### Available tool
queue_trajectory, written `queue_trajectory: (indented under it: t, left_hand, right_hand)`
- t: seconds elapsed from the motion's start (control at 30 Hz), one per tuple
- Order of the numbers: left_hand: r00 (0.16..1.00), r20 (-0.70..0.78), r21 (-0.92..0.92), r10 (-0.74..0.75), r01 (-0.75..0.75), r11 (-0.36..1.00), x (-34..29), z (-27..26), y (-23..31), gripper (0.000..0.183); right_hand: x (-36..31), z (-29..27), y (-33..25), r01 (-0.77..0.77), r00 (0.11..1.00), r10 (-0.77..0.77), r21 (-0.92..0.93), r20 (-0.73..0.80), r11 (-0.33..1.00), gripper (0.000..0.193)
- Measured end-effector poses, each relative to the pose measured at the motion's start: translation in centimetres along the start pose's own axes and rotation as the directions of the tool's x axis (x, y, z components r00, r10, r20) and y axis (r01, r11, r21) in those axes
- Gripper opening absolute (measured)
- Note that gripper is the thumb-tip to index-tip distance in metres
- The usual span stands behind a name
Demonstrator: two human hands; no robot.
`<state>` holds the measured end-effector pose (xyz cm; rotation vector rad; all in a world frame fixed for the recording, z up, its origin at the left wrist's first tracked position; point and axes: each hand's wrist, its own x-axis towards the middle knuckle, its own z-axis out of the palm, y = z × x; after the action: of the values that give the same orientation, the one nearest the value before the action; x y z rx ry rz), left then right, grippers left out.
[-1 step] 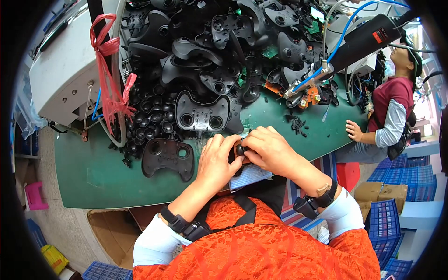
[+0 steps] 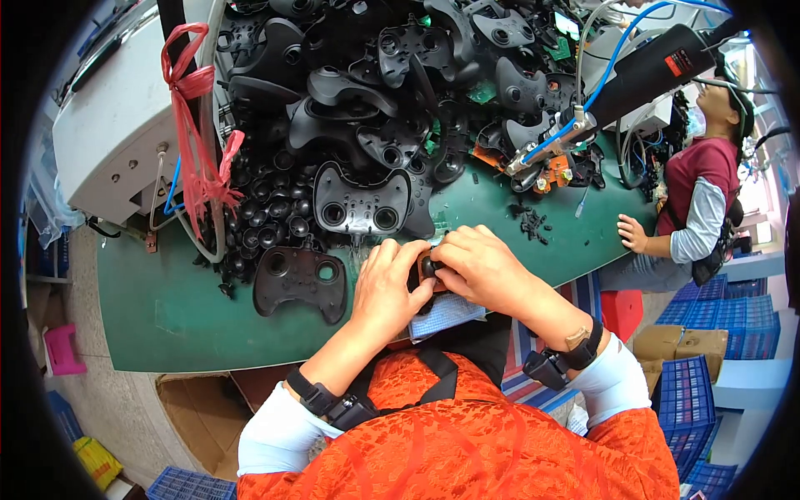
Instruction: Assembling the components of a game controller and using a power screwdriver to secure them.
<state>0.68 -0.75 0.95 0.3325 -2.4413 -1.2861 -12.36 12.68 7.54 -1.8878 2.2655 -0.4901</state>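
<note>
Right grip [image 2: 473,265]: fingertips pinched on a small black part [image 2: 430,267]
Left grip [image 2: 385,277]: thumb and fingers closed on it too
Small black part: between both grips, partly hidden
Green counter [image 2: 200,329]: controller shells [image 2: 362,198] heaped beyond the grips
Cardboard box [image 2: 196,412]: open, below the left grip, contents unclear
Blue crates [image 2: 687,387]: stacked well right of the right grip

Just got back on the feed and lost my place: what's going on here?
A person sits at a green table, the right hand pinching a small black part and the left hand close against it; the hands hide most of what lies between. One shell lies left of them, near a heap of black shells. A co-worker's hand rests on the table's right edge.
</note>
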Motion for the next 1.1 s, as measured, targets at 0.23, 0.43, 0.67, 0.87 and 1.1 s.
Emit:
queue_trajectory:
  t: [0.23,0.43,0.67,0.87,1.1]
  left_hand:
    - [0.999,0.000,-0.008,-0.047,0.047,0.999,-0.1,0.2,-0.1,0.048]
    - [1.000,-0.028,-0.011,-0.005,0.005,1.000,-0.1,0.3,-0.2,0.049]
    - [0.995,0.057,-0.030,-0.082,0.084,0.996,0.0,0.1,-0.1,0.052]
    - [0.999,-0.034,-0.021,-0.029,0.028,0.999,0.0,0.6,-0.3,0.053]
    - [0.999,-0.040,-0.027,-0.027,0.026,0.999,-0.1,0.7,-0.4,0.053]
  right_hand:
    - [0.8,-1.5,1.6,-0.156,0.985,0.171,0.298,-0.025,0.942,0.018]
    - [0.7,-1.5,0.9,-0.037,0.996,0.031,0.068,0.081,0.997,0.019]
    - [1.7,-0.9,-0.6,0.100,0.990,-0.084,-0.149,0.109,0.984,0.019]
    - [2.3,-1.7,-1.4,0.197,0.971,-0.162,-0.200,0.175,0.960,0.016]
    - [2.2,-1.3,-0.9,0.133,0.973,-0.106,-0.121,0.203,0.984,0.017]
